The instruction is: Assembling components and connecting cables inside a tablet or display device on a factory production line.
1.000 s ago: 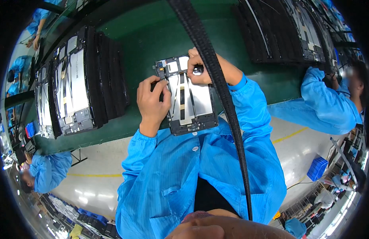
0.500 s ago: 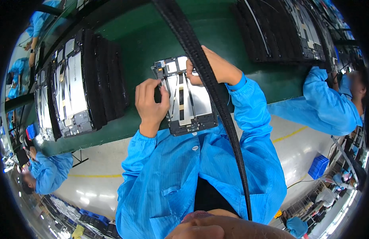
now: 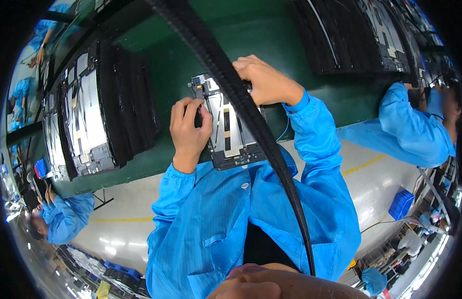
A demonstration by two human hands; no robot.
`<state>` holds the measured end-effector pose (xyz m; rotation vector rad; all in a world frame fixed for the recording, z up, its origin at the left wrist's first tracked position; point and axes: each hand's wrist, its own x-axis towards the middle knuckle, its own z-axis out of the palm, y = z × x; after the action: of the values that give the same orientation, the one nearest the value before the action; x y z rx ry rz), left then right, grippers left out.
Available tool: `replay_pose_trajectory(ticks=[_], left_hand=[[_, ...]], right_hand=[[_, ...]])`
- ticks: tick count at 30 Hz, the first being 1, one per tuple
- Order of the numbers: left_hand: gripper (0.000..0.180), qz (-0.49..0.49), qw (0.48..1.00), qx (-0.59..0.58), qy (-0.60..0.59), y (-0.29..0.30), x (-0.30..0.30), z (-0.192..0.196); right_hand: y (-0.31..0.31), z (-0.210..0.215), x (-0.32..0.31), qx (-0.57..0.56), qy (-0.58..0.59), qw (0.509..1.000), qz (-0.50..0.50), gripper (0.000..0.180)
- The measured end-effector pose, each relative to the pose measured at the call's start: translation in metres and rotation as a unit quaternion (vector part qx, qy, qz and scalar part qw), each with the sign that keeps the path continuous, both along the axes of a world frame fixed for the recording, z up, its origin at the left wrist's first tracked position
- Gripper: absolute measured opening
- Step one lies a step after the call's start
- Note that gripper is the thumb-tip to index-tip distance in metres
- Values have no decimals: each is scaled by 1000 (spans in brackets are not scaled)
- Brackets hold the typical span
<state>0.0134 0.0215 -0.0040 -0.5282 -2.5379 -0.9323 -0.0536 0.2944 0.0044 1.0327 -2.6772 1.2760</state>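
Observation:
An opened tablet (image 3: 217,108) lies on the green table in front of me, its silver inner plates and dark ribbon cables exposed. My left hand (image 3: 190,130) grips its left edge, thumb and fingers bent toward each other. At the tablet's upper right corner is my right hand (image 3: 268,83), its fingers curled in. A black strap (image 3: 241,102) crosses in front of the tablet and hides the right fingertips, so what they pinch cannot be made out. A blue band with a thin cord circles my right wrist.
Stacks of similar opened tablets (image 3: 86,109) with black foam layers stand at the left on the green table (image 3: 191,55). Another black foam stack (image 3: 335,40) is at the far right. Co-workers in blue coats sit at both sides; a blue crate (image 3: 401,204) rests on the floor.
My right hand has shifted slightly up and to the right, over the tablet's upper right corner. The strap has swung left across the tablet. My left hand has stayed at its edge.

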Motion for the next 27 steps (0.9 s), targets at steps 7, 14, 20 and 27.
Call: replay_pose_trajectory(ticks=[7, 14, 20, 27], left_hand=[[27, -19, 1000, 7, 16, 3, -2, -4], [27, -11, 999, 26, 16, 2, 0, -10], [23, -9, 1000, 25, 4, 4, 0, -3], [35, -125, 983, -125, 40, -7, -13, 11]], right_hand=[[-1, 6, 1, 18, -4, 1000, -2, 12], [0, 7, -1, 14, -21, 1000, -9, 12], [2, 4, -1, 4, 0, 1000, -5, 12], [6, 13, 0, 21, -18, 999, -19, 15]])
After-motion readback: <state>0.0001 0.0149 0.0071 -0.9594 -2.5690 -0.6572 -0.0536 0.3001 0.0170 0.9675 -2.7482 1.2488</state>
